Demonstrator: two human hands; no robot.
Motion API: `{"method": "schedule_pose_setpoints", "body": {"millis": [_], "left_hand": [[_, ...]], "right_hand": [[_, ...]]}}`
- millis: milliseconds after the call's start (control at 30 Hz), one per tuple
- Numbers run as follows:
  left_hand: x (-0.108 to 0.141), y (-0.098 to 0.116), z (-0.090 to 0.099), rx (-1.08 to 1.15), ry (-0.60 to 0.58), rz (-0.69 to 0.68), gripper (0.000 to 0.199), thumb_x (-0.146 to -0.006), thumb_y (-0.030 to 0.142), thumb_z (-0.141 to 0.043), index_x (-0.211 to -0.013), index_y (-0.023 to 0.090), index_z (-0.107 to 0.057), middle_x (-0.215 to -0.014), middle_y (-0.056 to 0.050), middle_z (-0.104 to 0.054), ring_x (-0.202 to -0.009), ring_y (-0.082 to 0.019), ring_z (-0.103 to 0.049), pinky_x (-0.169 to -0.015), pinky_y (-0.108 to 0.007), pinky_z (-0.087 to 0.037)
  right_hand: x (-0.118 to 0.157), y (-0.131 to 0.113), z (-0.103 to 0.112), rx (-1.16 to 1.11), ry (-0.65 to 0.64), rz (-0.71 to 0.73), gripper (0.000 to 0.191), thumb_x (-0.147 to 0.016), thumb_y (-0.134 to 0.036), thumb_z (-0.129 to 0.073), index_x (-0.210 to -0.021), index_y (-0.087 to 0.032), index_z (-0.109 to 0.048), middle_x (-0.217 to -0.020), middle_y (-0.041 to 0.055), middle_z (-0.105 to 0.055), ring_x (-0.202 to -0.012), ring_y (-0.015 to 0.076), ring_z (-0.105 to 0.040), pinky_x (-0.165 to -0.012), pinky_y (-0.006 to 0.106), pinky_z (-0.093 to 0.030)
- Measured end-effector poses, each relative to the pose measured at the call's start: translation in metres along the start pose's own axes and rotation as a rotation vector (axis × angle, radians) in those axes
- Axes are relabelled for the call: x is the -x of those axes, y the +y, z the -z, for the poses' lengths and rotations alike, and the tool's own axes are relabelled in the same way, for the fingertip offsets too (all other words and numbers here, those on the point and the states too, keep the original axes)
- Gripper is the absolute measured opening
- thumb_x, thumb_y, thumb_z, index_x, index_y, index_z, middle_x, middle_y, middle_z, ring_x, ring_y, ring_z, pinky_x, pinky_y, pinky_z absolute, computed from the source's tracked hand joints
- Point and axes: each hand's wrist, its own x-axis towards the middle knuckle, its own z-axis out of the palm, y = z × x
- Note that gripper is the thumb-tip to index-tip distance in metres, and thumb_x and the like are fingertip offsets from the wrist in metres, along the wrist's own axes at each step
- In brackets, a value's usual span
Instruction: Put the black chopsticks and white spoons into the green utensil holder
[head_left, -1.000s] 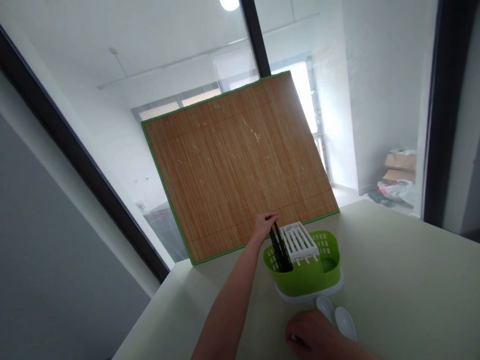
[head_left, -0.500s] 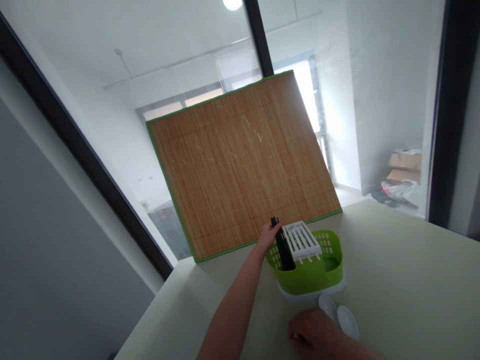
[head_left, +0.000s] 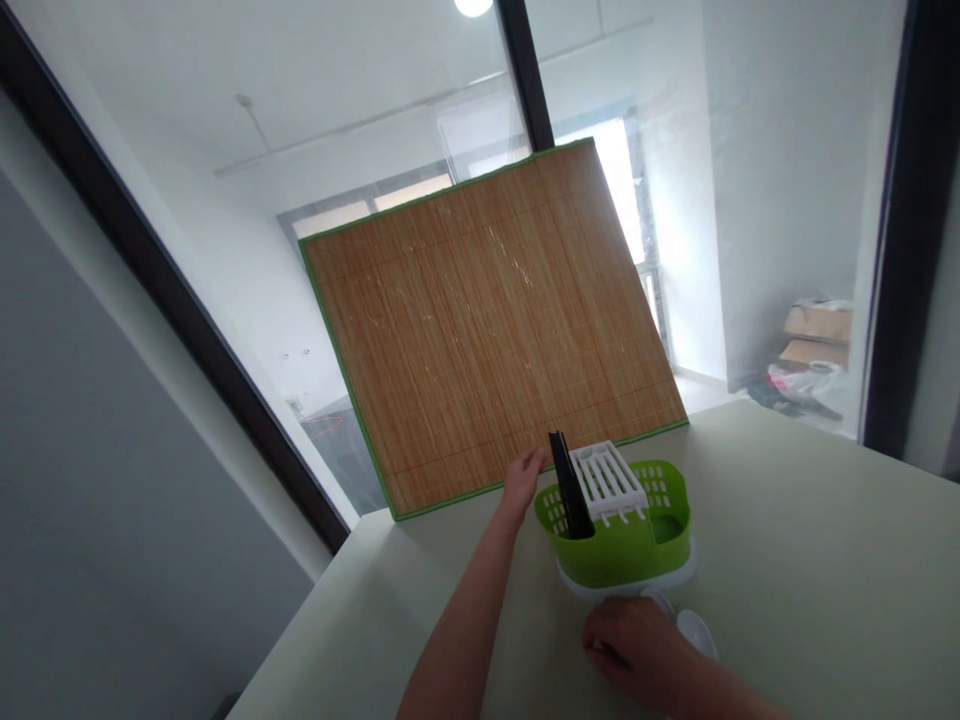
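A green basket (head_left: 611,555) with a white base holds a bundle of black chopsticks (head_left: 571,490), leaning up out of its left side. A white slotted rack (head_left: 609,480) with small hooks sits across its top. My left hand (head_left: 523,475) is just left of the chopsticks, apart from them, with its fingers extended and nothing in them. In front of the basket, my right hand (head_left: 626,640) is curled closed near the table; a small pale spot shows between its fingers, too little to name. Beside that hand lie two white spoons (head_left: 697,634), partly hidden by it.
The pale table (head_left: 810,560) carries the basket. Behind it a bamboo mat (head_left: 480,330) with green edging leans against a glass partition. Cardboard boxes (head_left: 817,325) and plastic bags lie beyond the glass at the right.
My left hand has let go of the black chopsticks and drawn slightly left. My right hand, still closed, has shifted a little toward the basket and covers more of one spoon.
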Motion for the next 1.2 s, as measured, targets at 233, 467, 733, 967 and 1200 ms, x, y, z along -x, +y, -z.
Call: {"method": "schedule_pose_setpoints", "body": {"millis": [233,467,733,967,1200], "left_hand": [[0.1,-0.052,0.011,0.076,0.238,-0.012,0.039,-0.079,0.051,-0.052,-0.103,0.021,-0.06,-0.1,-0.01,-0.065,-0.078,-0.017,-0.059,-0.063,-0.026,-0.049],[0.179,-0.093,-0.031,-0.16,-0.046,0.105,0.023,-0.074,0.04,-0.059,-0.092,0.027,-0.067,-0.093,-0.009,-0.068,-0.074,-0.019,-0.059,-0.058,-0.029,-0.044],[0.197,-0.08,-0.059,-0.689,-0.258,0.089,0.03,-0.062,0.032,-0.067,-0.091,0.024,-0.069,-0.076,-0.001,-0.07,-0.071,-0.02,-0.062,-0.069,-0.031,-0.042],[0.196,-0.088,-0.06,-0.696,-0.174,0.084,0.012,-0.07,0.025,-0.057,-0.073,0.02,-0.067,-0.07,-0.003,-0.069,-0.066,-0.019,-0.062,-0.062,-0.029,-0.04],[0.187,-0.071,-0.042,-0.109,0.064,-0.074,0.019,-0.084,0.033,-0.052,-0.078,0.017,-0.061,-0.066,-0.002,-0.063,-0.058,-0.013,-0.058,-0.054,-0.023,-0.043]], "right_hand": [[0.002,0.012,0.035,0.132,0.13,-0.111,0.02,-0.084,-0.018,-0.047,-0.086,-0.021,-0.066,-0.087,0.0048,-0.067,-0.084,0.0221,-0.062,-0.066,0.028,-0.038],[0.014,0.032,0.045,0.193,0.031,-0.194,0.02,-0.078,-0.022,-0.054,-0.093,-0.022,-0.068,-0.094,0.0074,-0.067,-0.089,0.0285,-0.064,-0.071,0.034,-0.041],[0.018,0.045,0.043,0.175,-0.08,-0.228,0.022,-0.061,-0.017,-0.057,-0.078,-0.021,-0.07,-0.079,0.0065,-0.071,-0.078,0.0289,-0.067,-0.062,0.031,-0.039],[0.012,0.04,0.039,0.109,-0.075,-0.181,0.021,-0.064,-0.012,-0.054,-0.071,-0.022,-0.07,-0.073,0.004,-0.072,-0.073,0.0242,-0.067,-0.062,0.028,-0.04],[0.0,0.014,0.048,-0.275,0.358,0.045,0.018,-0.088,-0.022,-0.049,-0.091,-0.02,-0.066,-0.087,0.0035,-0.067,-0.075,0.0147,-0.061,-0.069,0.023,-0.045]]}}
